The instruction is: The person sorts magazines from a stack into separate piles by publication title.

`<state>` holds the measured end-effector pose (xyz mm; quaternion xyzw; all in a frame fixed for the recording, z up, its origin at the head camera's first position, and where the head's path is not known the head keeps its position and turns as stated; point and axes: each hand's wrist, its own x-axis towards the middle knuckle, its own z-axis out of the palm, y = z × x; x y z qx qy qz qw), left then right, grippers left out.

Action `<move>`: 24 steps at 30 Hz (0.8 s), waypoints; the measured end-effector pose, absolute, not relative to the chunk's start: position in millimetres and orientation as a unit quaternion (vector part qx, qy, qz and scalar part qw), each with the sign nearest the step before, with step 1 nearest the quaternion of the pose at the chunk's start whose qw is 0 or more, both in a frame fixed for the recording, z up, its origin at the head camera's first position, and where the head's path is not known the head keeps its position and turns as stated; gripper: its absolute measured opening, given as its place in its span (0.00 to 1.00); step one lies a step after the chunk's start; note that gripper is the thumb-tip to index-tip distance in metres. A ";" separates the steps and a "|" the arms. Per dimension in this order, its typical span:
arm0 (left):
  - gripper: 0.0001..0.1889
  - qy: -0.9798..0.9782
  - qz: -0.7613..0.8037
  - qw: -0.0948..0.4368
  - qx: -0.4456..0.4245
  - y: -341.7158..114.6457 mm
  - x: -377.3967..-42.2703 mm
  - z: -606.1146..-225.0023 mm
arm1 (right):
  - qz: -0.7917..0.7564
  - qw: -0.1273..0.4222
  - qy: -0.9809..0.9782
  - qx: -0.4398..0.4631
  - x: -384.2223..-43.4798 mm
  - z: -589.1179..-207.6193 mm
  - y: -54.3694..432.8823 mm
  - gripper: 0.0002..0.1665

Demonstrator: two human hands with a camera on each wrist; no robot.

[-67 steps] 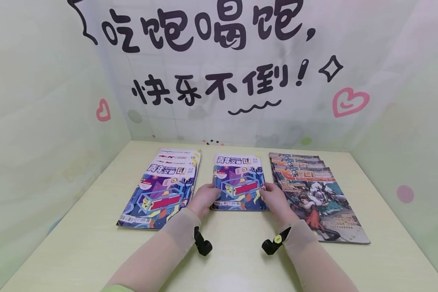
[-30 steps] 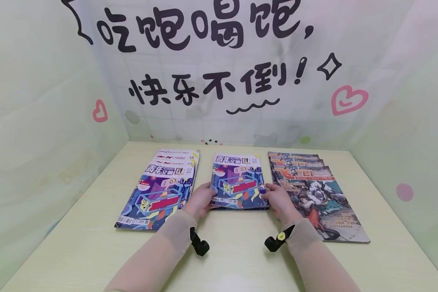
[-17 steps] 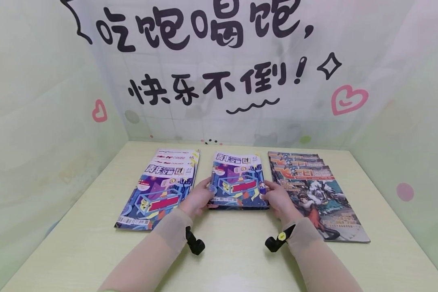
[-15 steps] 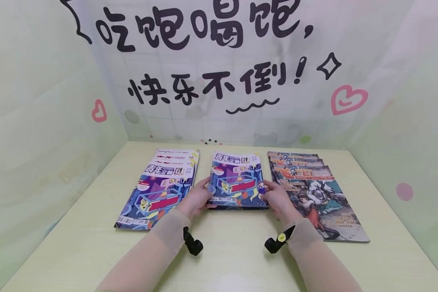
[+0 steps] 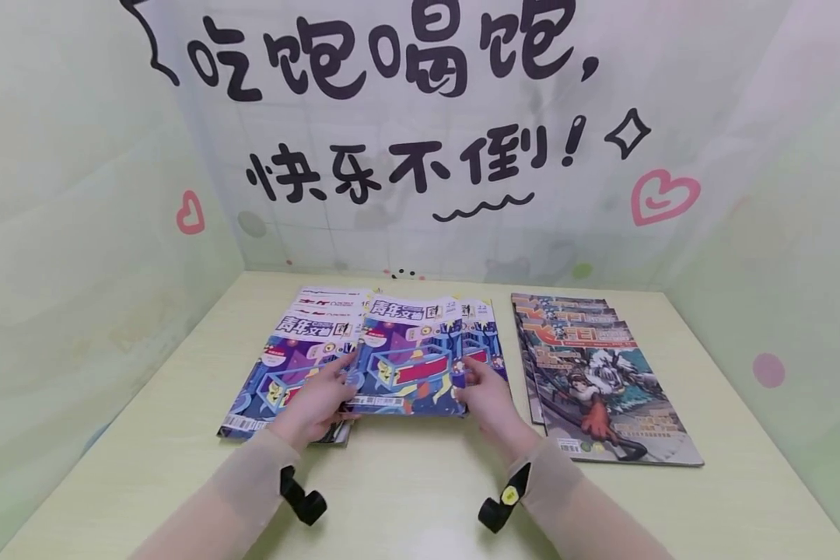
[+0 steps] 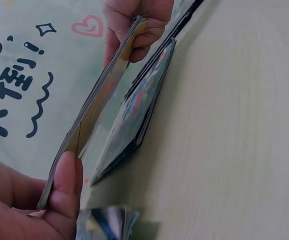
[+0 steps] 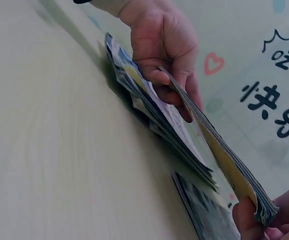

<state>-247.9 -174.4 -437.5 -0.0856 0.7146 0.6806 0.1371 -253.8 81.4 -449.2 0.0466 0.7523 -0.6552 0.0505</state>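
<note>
Both hands hold a purple-blue magazine (image 5: 409, 358) by its opposite sides, raised above the table. My left hand (image 5: 318, 397) pinches the left edge, thumb on the cover; in the left wrist view the thumb (image 6: 67, 182) lies along one face. On the other edge, my right hand (image 5: 490, 400) grips with its thumb on the cover and fingers behind, as the right wrist view shows of that hand (image 7: 264, 215). Behind the held magazine lies a matching magazine (image 5: 491, 342) on the table, mostly hidden. A fanned pile of magazines (image 5: 280, 358) lies at the left, partly covered by my left hand.
A stack of fantasy-art magazines (image 5: 616, 397), staggered in steps, lies on the right of the pale wooden table (image 5: 420, 498). A cloth backdrop (image 5: 364, 241) with black lettering stands behind the table, and light cloth walls close both sides.
The magazine in both hands has risen from the middle and moved left and toward me, uncovering part of the matching magazine beneath. Both arms have shifted left with it.
</note>
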 end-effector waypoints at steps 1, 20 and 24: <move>0.36 0.717 0.678 0.137 -0.085 -181.8 -244.0 -437.2 | -0.657 0.051 0.751 0.042 -250.8 -449.1 75.0 0.39; 0.36 0.757 0.628 0.157 -0.091 -316.9 -196.4 -431.2 | -0.692 0.150 0.706 -0.005 -221.1 -448.2 -44.9 0.40; 0.36 0.779 0.600 0.155 -0.099 -328.4 -193.8 -432.4 | -0.688 0.167 0.706 -0.005 -219.9 -450.2 -57.3 0.41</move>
